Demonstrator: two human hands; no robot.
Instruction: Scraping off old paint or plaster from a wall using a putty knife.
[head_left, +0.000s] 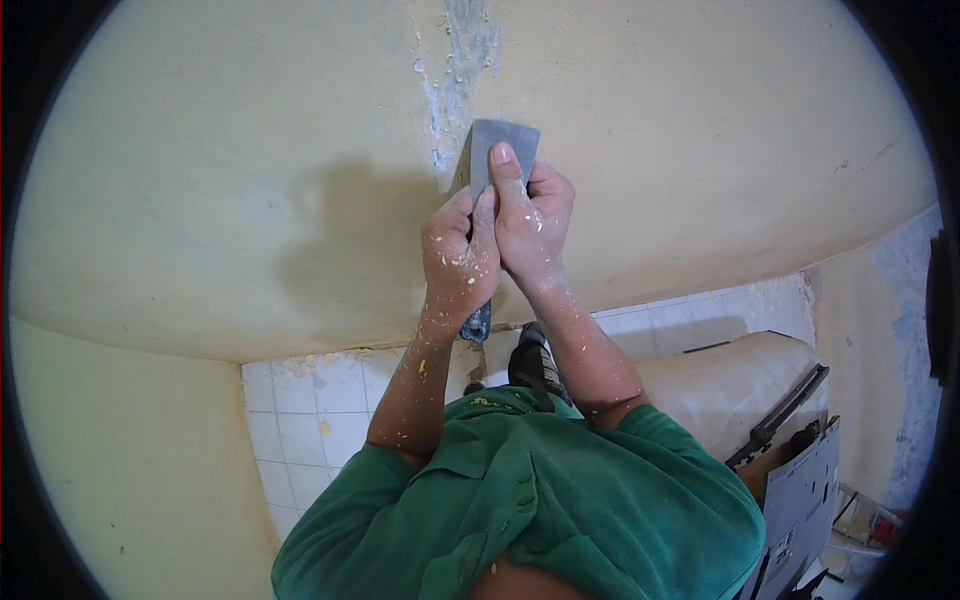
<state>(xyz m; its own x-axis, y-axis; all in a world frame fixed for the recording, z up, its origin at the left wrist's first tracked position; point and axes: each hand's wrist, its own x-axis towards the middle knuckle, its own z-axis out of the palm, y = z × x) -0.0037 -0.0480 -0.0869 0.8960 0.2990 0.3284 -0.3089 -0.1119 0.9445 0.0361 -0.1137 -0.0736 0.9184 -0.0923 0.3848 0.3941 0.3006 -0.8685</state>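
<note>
A putty knife (487, 135) with a wide metal blade is held in both of my hands, its blade pointing up the picture against or close to a painted wall (660, 150). My left hand (457, 247) wraps around its dark handle, whose end shows below. My right hand (529, 217) grips the blade, the thumb lying flat on its face. Specks of paint and dust cover both hands and forearms. Just above and left of the blade, a strip of scraped grey wall (469, 52) shows through the cream paint, with ragged flaking edges.
Paint flakes lie on the white floor tiles (300, 397) along the wall's foot. On the right stand a rounded beige object (720, 375), a dark metal bar (780, 416) and a grey panel (802, 495). A side wall (135, 450) rises on the left.
</note>
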